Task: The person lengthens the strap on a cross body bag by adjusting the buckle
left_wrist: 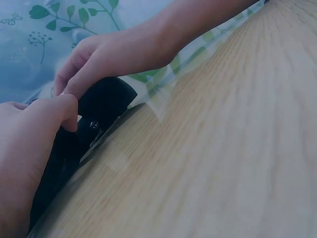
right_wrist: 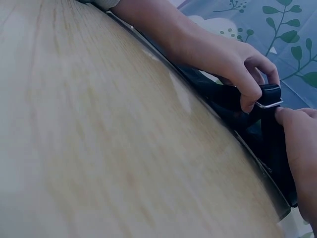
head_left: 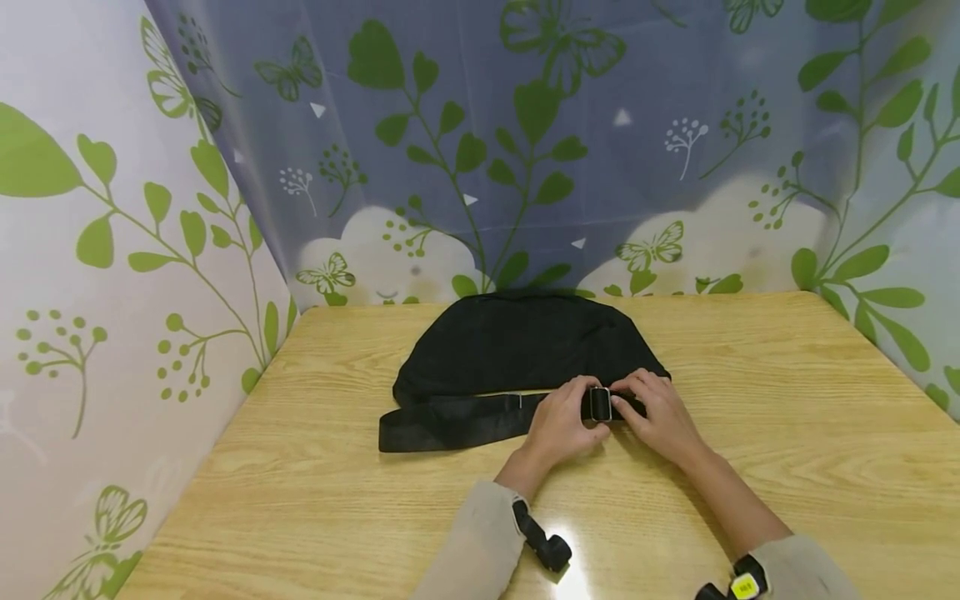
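Note:
A black fabric bag (head_left: 525, 346) with a curved top lies toward the back of the table. Along its near side runs a wide black strap (head_left: 450, 423), folded back in a loop at the left. A metal slide buckle (head_left: 601, 405) sits on the strap between both hands. My left hand (head_left: 562, 421) pinches the strap at the buckle's left side, thumb below and fingers above. On the buckle's right, my right hand (head_left: 656, 417) pinches the strap between thumb and fingers. In the right wrist view the buckle (right_wrist: 270, 104) shows its metal edge, with strap bulging through it.
The wood-grain table (head_left: 300, 517) reaches to a patterned cloth backdrop (head_left: 465, 150) behind the bag. More patterned cloth (head_left: 112, 275) hangs at the left. Dark wrist bands (head_left: 542, 537) with small devices are on both forearms.

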The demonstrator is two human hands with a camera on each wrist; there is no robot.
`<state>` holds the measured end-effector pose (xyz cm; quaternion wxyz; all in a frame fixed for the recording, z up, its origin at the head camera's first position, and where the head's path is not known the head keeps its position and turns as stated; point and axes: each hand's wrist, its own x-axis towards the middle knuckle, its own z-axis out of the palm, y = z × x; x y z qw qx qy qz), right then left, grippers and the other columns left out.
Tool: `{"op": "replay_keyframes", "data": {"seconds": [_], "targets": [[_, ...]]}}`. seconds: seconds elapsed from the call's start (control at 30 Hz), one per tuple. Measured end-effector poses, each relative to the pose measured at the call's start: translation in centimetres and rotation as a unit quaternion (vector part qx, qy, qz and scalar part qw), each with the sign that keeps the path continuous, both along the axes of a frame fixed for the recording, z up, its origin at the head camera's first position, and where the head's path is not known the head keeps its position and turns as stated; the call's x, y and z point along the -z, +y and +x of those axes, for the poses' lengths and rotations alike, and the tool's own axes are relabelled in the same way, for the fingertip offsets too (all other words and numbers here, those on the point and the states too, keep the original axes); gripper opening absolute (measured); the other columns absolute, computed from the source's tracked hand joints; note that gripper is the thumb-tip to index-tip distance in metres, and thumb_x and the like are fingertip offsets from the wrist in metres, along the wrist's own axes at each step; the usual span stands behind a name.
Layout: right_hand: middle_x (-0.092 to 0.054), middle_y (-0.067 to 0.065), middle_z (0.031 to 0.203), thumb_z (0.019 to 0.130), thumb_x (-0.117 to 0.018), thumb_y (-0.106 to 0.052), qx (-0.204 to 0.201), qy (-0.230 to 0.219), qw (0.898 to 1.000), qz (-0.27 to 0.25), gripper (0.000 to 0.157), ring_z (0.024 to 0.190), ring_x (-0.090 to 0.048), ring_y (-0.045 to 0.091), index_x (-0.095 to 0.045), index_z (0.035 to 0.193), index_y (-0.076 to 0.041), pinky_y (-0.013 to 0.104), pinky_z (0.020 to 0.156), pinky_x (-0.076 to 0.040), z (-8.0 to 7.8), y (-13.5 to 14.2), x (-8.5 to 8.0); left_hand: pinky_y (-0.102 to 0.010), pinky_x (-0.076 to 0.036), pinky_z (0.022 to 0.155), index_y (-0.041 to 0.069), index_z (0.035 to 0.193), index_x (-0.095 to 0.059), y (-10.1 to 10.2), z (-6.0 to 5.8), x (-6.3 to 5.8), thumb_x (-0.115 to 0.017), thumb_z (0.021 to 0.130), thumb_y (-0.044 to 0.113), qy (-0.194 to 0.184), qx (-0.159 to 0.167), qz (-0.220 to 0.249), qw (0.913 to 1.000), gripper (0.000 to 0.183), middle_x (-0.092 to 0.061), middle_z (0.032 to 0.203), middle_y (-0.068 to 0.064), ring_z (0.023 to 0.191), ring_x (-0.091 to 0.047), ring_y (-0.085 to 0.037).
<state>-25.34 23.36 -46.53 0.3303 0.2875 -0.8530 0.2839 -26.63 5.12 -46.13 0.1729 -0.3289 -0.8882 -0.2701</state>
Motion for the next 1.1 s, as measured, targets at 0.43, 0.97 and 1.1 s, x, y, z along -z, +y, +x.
{"op": "replay_keyframes", "data": {"seconds": [0.43, 0.97, 1.1], "targets": [[-0.063, 0.005, 0.073, 0.068, -0.074, 0.003, 0.052, 0.052, 0.997, -0.003, 0.020, 0.063, -0.055, 0.021, -0.062, 0.082, -0.004, 0.041, 0.072, -0.036, -0.12, -0.16, -0.19, -0.022, -0.043, 0.067, 0.013, 0.112, -0.054, -0.01, -0.09, 0.07, -0.071, 0.070, 0.030, 0.044, -0.038, 0.027, 0.9979, 0.048, -0.061, 0.097, 0.001, 0.077, -0.055, -0.011], [-0.065, 0.008, 0.077, 0.072, -0.074, 0.002, 0.161, 0.055, 0.985, -0.010, 0.014, 0.070, -0.055, 0.030, -0.066, 0.082, -0.004, 0.045, 0.076, -0.035, -0.36, 0.38, 0.30, -0.025, -0.044, 0.077, 0.020, 0.116, -0.057, 0.25, -0.29, 0.38, -0.070, 0.077, 0.039, -0.002, -0.054, 0.009, 0.9985, 0.045, -0.060, 0.104, 0.004, 0.090, -0.057, -0.012], [-0.065, 0.010, 0.085, 0.074, -0.070, 0.003, 0.142, 0.054, 0.988, -0.001, 0.019, 0.079, -0.055, 0.031, -0.067, 0.091, -0.005, 0.046, 0.080, -0.035, -0.27, 0.36, 0.07, -0.028, -0.044, 0.080, 0.018, 0.115, -0.058, 0.28, -0.40, 0.55, -0.069, 0.079, 0.036, -0.030, -0.057, 0.025, 0.9976, 0.041, -0.060, 0.106, 0.003, 0.094, -0.057, -0.014]]}}
